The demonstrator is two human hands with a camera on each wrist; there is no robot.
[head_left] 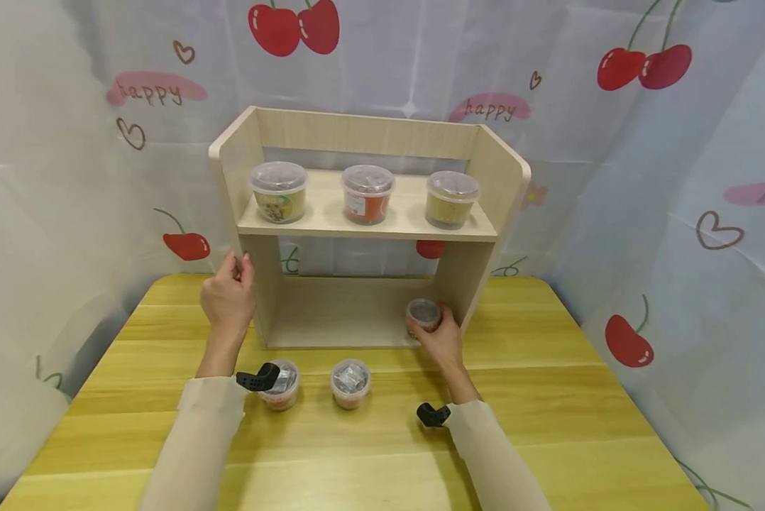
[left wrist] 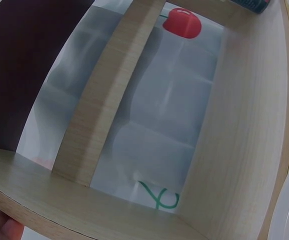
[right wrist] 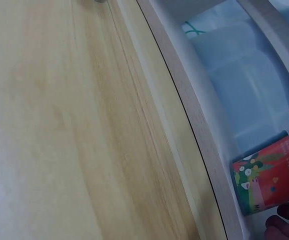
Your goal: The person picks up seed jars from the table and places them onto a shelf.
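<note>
- Head view: The right hand (head_left: pixel 445 344) holds a small red cup (head_left: pixel 424 314) by its sides, with thumb and fingers around it. The cup is on the low board of the wooden shelf (head_left: pixel 334 309), just beside the right wall.
- The left hand (head_left: pixel 228 298) is by the shelf's left side, with its fingers bent. I cannot tell if it grips the wood.
- Up top sit a left tub (head_left: pixel 279 193), a middle tub (head_left: pixel 367 195) and a right tub (head_left: pixel 451 201). A near-left cup (head_left: pixel 282 399) and a near-middle cup (head_left: pixel 350 385) wait on the yellow table (head_left: pixel 548 404).
- It looks like the step is putting the red cup in its spot. The next move seems to need a soft let-go, then a reach for a table cup.
- Left wrist view: Fingertips (left wrist: pixel 7 229) peek out past the side board. The red cup's low end shows in the top corner.
- Right wrist view: Fingers are on both sides of the red cup, which has a bright picture.
</note>
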